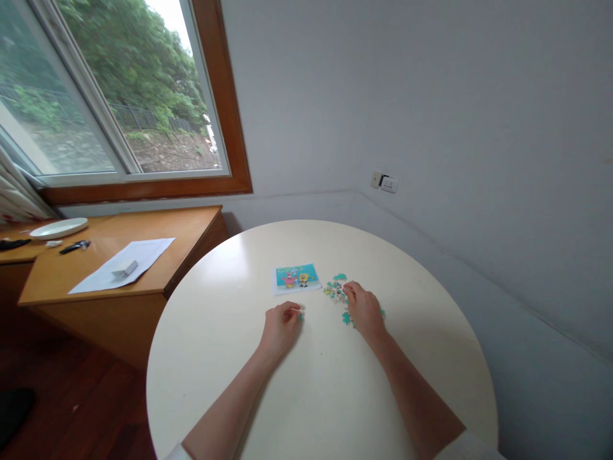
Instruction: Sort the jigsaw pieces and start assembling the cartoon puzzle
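My left hand [281,326] is closed, thumb against fingers, on a small teal puzzle piece [300,317] just above the round table. To its right, my right hand [366,308] reaches over a loose heap of jigsaw pieces [334,292]. Its fingertips are pinched together at the heap's right side, and what lies between them is too small to make out. Several teal pieces [346,317] stick out around and below this hand, which partly hides them. Behind the hands lies a printed reference picture [297,278] with cartoon figures on a teal ground.
The round white table [215,358] fills the middle. At the left, a wooden desk [110,220] bears a paper sheet [151,249], a small white box [124,268] and a white plate [60,228]. Walls stand close behind and to the right, with a socket [389,184].
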Motion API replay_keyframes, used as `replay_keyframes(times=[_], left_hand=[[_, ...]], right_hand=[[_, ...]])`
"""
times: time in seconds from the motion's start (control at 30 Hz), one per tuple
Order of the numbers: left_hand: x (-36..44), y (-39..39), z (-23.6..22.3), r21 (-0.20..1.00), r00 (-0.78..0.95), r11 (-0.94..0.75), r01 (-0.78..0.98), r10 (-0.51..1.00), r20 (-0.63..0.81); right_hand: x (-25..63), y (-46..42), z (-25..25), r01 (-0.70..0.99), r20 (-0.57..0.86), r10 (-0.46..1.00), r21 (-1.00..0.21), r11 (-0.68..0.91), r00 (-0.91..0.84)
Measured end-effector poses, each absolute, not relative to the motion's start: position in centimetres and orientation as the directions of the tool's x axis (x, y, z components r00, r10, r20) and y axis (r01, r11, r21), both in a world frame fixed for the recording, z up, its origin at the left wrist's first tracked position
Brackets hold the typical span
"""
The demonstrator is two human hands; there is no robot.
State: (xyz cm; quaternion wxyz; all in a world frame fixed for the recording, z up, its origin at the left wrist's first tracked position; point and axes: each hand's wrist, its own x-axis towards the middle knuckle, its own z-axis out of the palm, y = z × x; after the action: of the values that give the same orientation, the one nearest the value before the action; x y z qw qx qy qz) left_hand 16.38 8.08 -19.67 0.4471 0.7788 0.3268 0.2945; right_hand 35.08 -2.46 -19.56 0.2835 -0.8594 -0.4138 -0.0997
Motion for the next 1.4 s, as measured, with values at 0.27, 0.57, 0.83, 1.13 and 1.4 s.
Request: replay_keyframes(times=[0.27,0.57,0.83,1.13,1.4], left_hand=[[16.3,7.9,-19.1,0.851,0.596,-0.459,0.257,0.768,0.234],[16.6,8.0,-19.8,0.914,0.608,-0.352,0.2,0.776,0.166],[16.5,8.0,-19.9,0.912,0.629,-0.351,0.213,0.763,0.147],[16.4,7.9,-19.5,0.854,0.615,-0.437,0.283,0.766,0.188],[16.4,7.9,-19.3,0.87,0.611,-0.411,0.273,0.772,0.173]], right_hand=[[35.3,-2.5,-20.1,0.826,0.495,0.675,-0.454,-0.336,0.547],[35.3,-2.1,-20.6,0.792,0.499,0.628,-0.49,-0.363,0.597],[35.1,-2.0,-20.5,0.704,0.371,0.659,-0.616,-0.353,0.655],[34.5,-2.2,-20.2,0.751,0.467,0.653,-0.612,-0.248,0.596],[34.3,-2.1,-20.1,0.782,0.521,0.659,-0.6,-0.169,0.543]])
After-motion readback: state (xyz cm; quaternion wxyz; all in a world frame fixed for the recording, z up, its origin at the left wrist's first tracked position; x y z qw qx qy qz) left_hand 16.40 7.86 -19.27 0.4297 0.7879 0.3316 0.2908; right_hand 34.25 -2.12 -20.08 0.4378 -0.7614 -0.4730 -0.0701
